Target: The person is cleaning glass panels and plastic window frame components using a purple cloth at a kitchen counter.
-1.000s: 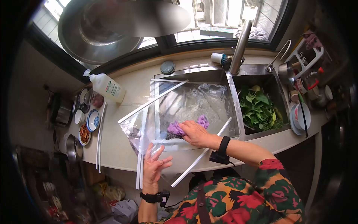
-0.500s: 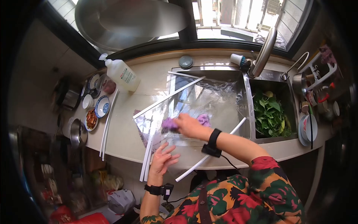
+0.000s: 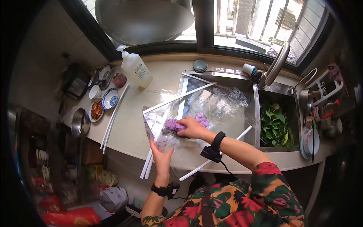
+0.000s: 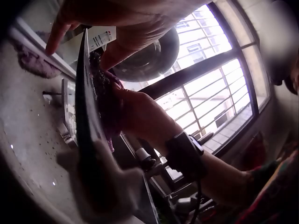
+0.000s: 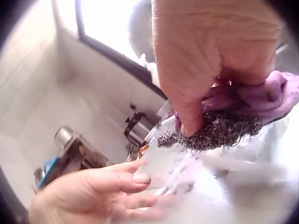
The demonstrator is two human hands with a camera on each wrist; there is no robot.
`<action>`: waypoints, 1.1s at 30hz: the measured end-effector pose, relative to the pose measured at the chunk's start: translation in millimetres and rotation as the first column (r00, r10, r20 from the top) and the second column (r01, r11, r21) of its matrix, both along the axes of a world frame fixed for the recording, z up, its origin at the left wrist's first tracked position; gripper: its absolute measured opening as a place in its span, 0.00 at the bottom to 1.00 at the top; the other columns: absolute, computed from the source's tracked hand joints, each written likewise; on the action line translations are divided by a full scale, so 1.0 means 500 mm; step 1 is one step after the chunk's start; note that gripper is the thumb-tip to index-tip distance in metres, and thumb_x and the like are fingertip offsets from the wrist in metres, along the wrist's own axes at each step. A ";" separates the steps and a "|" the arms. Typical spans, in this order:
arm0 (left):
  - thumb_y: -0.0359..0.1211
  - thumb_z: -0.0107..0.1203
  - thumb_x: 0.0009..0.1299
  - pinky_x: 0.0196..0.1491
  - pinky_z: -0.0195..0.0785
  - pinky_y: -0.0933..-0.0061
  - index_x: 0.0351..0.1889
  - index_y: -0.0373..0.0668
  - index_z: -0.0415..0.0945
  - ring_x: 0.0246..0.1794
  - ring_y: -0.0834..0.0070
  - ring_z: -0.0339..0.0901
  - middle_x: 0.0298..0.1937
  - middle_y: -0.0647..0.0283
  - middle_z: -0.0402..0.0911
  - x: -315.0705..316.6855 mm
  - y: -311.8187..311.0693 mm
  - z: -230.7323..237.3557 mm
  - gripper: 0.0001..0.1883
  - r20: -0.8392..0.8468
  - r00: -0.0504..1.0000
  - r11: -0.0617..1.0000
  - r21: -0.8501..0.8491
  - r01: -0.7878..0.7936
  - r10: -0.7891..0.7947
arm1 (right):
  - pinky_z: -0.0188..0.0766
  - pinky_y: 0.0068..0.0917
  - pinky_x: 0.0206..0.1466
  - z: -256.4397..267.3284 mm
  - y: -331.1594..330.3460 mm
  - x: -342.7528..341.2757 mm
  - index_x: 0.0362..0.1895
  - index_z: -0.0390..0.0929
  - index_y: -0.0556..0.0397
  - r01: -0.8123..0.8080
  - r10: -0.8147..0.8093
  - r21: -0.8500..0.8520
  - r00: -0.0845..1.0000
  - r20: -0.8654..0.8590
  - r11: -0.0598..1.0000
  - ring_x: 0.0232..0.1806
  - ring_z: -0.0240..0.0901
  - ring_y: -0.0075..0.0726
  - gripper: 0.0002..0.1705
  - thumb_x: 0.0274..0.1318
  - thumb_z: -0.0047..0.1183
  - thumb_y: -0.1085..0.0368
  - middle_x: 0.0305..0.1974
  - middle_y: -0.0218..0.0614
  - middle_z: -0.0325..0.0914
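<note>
A clear panel with white edge strips point(image 3: 179, 97) lies tilted across the sink's front edge and the counter. My right hand point(image 3: 193, 128) grips a wad of dark steel wool point(image 5: 215, 133) together with a purple cloth point(image 5: 280, 95), pressed against the panel. More purple cloth point(image 3: 202, 119) shows just right of those fingers. At the panel's near left edge is my left hand point(image 3: 162, 160), thumb and straight fingers spread on either side of that edge. Part of the steel wool is hidden under the right hand.
The left sink basin point(image 3: 242, 113) lies under the panel, greens point(image 3: 274, 121) fill the right one, and the faucet point(image 3: 278, 64) rises behind. Left on the counter are a pump bottle point(image 3: 136, 70), loose white strips point(image 3: 115, 115), bowls point(image 3: 110, 99) and a steel bowl point(image 3: 80, 123).
My right hand has swept the steel wool and cloth left and toward the panel's near left corner. My left hand has straightened its fingers along the edge. The head view has shifted left.
</note>
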State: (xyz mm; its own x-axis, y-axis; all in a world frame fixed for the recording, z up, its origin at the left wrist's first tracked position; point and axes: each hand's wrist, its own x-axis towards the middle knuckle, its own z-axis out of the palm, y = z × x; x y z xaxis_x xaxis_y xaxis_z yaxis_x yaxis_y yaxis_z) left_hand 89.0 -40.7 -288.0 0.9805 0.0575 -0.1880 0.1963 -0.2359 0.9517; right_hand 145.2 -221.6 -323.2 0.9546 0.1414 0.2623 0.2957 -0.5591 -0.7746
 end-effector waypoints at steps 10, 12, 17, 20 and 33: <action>0.29 0.56 0.53 0.53 0.60 0.56 0.40 0.43 0.67 0.56 0.46 0.61 0.50 0.48 0.67 0.087 -0.090 0.057 0.16 0.229 0.591 0.474 0.828 0.299 -0.773 | 0.69 0.24 0.24 0.024 -0.036 -0.009 0.38 0.70 0.57 0.390 0.439 0.795 0.678 -0.590 0.465 0.23 0.70 0.26 0.11 0.60 0.41 0.63 0.28 0.33 0.72; 0.25 0.52 0.52 0.46 0.62 0.57 0.35 0.41 0.66 0.47 0.49 0.65 0.43 0.50 0.68 0.114 -0.088 0.038 0.12 0.231 0.620 0.499 0.813 0.301 -0.750 | 0.73 0.28 0.24 0.035 -0.051 -0.022 0.38 0.69 0.59 0.419 0.440 0.774 0.649 -0.621 0.475 0.22 0.72 0.32 0.12 0.60 0.40 0.63 0.29 0.35 0.72; 0.19 0.41 0.53 0.35 0.62 0.56 0.27 0.39 0.63 0.32 0.54 0.68 0.27 0.54 0.68 0.154 -0.051 0.039 0.07 0.362 0.704 0.634 0.757 0.161 -0.611 | 0.73 0.28 0.27 -0.022 -0.170 -0.046 0.41 0.69 0.58 0.521 0.150 0.656 0.709 -0.689 0.547 0.25 0.73 0.31 0.13 0.60 0.43 0.61 0.30 0.34 0.73; 0.25 0.47 0.53 0.40 0.65 0.59 0.38 0.41 0.64 0.37 0.53 0.71 0.33 0.51 0.73 0.161 -0.043 0.081 0.13 0.213 0.865 0.700 0.686 0.199 -0.455 | 0.71 0.34 0.37 -0.026 -0.231 -0.055 0.43 0.69 0.59 0.298 -0.168 0.133 0.793 -0.586 0.945 0.35 0.73 0.40 0.16 0.56 0.47 0.60 0.35 0.40 0.73; 0.30 0.58 0.48 0.57 0.53 0.53 0.45 0.37 0.73 0.58 0.52 0.57 0.52 0.52 0.68 0.043 -0.034 0.032 0.23 0.267 0.807 0.569 0.816 0.102 -0.528 | 0.53 0.39 0.62 0.019 -0.022 -0.061 0.57 0.59 0.61 -0.253 0.303 -0.367 0.949 0.084 0.895 0.61 0.53 0.59 0.31 0.49 0.50 0.64 0.59 0.57 0.56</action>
State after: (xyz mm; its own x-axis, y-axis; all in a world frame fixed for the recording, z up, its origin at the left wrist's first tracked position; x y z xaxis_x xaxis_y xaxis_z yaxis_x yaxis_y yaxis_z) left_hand 110.4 -57.9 -272.1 0.9062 -0.3659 0.2121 -0.4199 -0.8382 0.3479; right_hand 114.8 -232.5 -313.5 0.8215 0.5016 0.2712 0.5666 -0.6642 -0.4877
